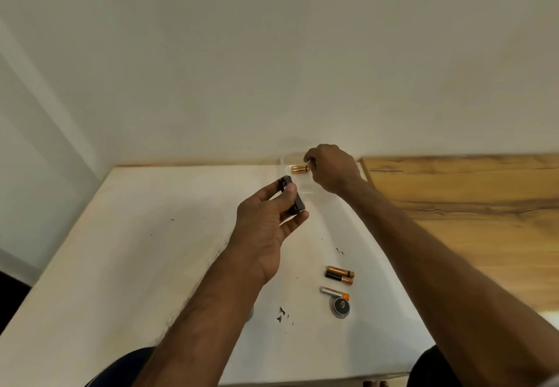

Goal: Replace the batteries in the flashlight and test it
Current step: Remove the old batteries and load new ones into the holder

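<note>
The white table [145, 265] is smooth, with a few dark flecks. Above it the left hand [263, 223] holds the flashlight [291, 195] raised, fingers and thumb wrapped round its short, dark, matte barrel. The step in hand looks like fetching a new cell. To do it well, the barrel's open end should face the other hand and be held steady so the cell slides straight in; which end is open I cannot tell.

Just beyond, at the table's back edge, the fresh batteries [299, 169] lie side by side in a clear tray [286, 162] of thin transparent plastic. They are small copper-coloured cylinders, slick and likely to roll, so one is best pinched at mid-length and its polarity checked first.

The right hand [331, 168] is over the tray with fingers curled down at the batteries' ends; whether they have closed on one is hidden.

Nearer the person lie three loose batteries [338, 276], presumably spent: two copper-and-black, one silver-and-orange. A round metallic cap [340, 308] sits just beside them. A wood-grain surface [453, 199] lies to the right.
</note>
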